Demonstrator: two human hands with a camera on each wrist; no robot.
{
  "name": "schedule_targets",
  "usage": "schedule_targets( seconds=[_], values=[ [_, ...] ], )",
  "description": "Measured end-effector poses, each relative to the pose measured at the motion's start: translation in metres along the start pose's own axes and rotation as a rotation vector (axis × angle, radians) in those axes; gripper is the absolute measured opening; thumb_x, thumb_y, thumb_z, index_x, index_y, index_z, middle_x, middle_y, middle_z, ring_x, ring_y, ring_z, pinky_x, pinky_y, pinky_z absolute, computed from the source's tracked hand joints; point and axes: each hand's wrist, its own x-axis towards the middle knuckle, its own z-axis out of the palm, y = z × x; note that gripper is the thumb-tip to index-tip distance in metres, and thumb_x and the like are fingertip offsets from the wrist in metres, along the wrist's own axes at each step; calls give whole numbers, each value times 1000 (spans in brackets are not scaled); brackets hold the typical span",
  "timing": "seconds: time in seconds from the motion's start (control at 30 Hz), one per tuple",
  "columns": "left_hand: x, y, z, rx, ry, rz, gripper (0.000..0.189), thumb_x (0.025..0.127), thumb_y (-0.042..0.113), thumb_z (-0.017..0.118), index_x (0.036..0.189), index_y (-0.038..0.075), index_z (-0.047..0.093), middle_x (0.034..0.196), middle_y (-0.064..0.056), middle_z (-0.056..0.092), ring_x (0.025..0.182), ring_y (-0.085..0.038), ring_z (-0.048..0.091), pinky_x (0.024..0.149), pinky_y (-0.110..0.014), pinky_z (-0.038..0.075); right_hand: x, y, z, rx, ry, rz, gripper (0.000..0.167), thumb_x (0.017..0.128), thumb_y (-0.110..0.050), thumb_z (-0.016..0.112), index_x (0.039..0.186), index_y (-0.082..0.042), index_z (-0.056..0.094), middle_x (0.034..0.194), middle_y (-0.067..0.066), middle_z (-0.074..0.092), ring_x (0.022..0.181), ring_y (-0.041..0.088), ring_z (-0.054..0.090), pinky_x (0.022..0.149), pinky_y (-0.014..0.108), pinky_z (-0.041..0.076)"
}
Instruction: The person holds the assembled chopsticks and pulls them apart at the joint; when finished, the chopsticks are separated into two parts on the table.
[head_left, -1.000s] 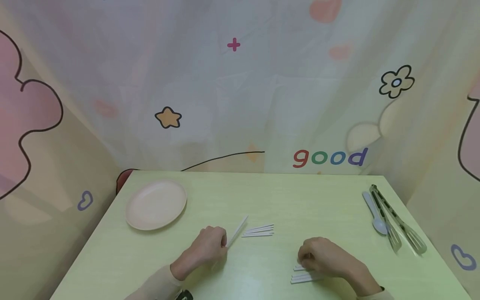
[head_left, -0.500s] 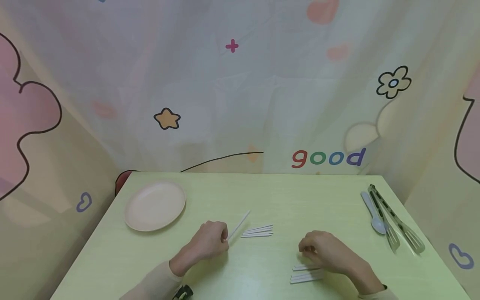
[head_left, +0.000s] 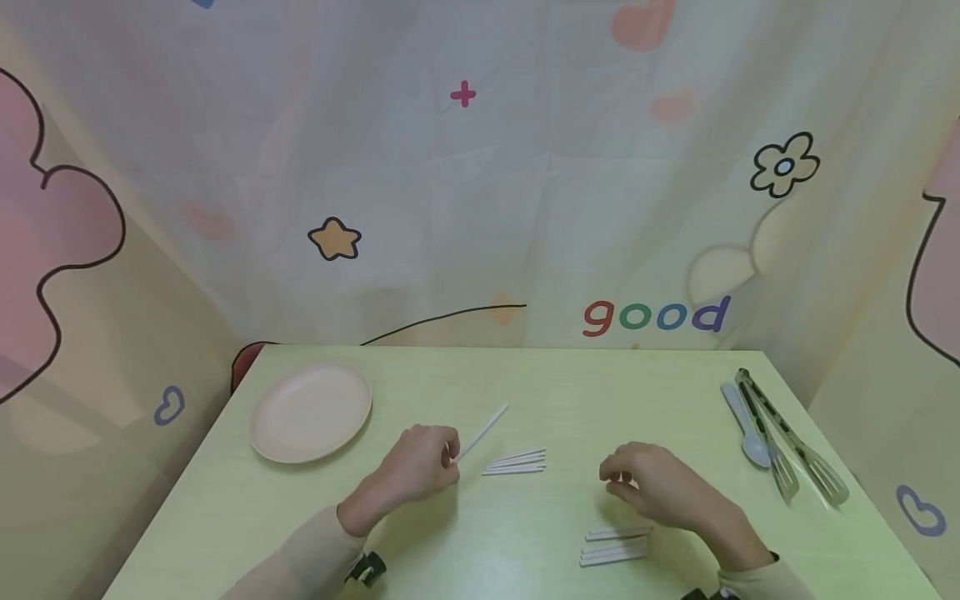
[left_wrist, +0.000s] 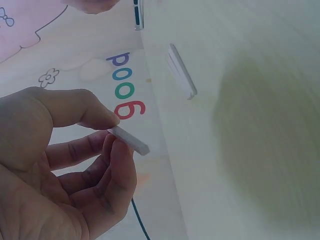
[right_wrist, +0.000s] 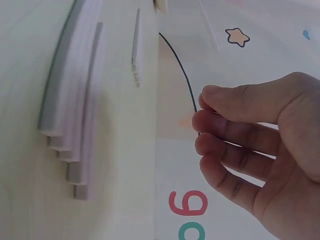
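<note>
Thumb and forefinger of my left hand (head_left: 420, 462) pinch a thin white stick (head_left: 483, 432) near one end; it slants up and away to the right. In the left wrist view, a short blunt end of this stick (left_wrist: 131, 140) juts past the fingertips. On the table just right of that hand lie several similar white sticks (head_left: 513, 472), fanned slightly. My right hand (head_left: 656, 483) hovers above and behind a second group of white sticks (head_left: 615, 559). Its fingers are loosely bent with nothing between them, as the right wrist view of the hand (right_wrist: 240, 140) shows.
A pale round plate (head_left: 311, 412) sits at the table's back left. Along the right edge lie a light blue spoon (head_left: 756, 450), a slotted utensil (head_left: 786, 479) and another slotted one (head_left: 828, 483). A printed curtain (head_left: 420, 167) hangs behind the pale green table (head_left: 600, 383).
My left hand has risen and moved slightly away from me with the stick. My right hand has lifted off the near group of sticks, uncovering more of them. Both groups stay in place.
</note>
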Motion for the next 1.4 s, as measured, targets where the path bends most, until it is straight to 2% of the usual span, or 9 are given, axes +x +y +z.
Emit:
schedule_targets(
  seconds=[0.2,0.43,0.6,1.0,1.4],
  values=[
    [4,4,-7,25,4,-2,8,75,4,65,80,10,66,68,5,61,55,-6,49,49,-22,41,3,-2,-9,-33,57,-4,13,84,-9,73,92,-18,71,88,-12,66,77,4,57,67,24,50],
    [8,7,-14,8,11,-15,10,76,2,64,83,8,67,69,4,61,52,-6,49,45,-22,40,9,-3,-17,-51,103,-15,14,83,-8,74,94,-17,71,89,-8,67,78,5,58,68,24,51],
    [11,11,-18,23,15,-26,9,77,3,65,83,9,67,68,5,60,52,-7,49,44,-22,39,11,-3,-21,-53,108,-13,13,84,-9,74,95,-16,71,90,-6,68,78,6,59,69,25,52],
    [19,21,-30,70,28,-5,8,78,3,65,81,10,68,69,4,62,53,-7,50,43,-22,39,21,-11,-32,-65,105,-4,16,85,-9,73,99,-16,72,93,-9,67,81,7,61,70,25,53],
    [29,32,-44,86,18,22,6,81,5,67,82,9,70,70,5,61,56,-10,50,43,-23,38,34,-12,-46,-88,175,-21,17,83,-8,75,99,-12,72,94,-4,68,84,14,64,70,27,54]
  ],
)
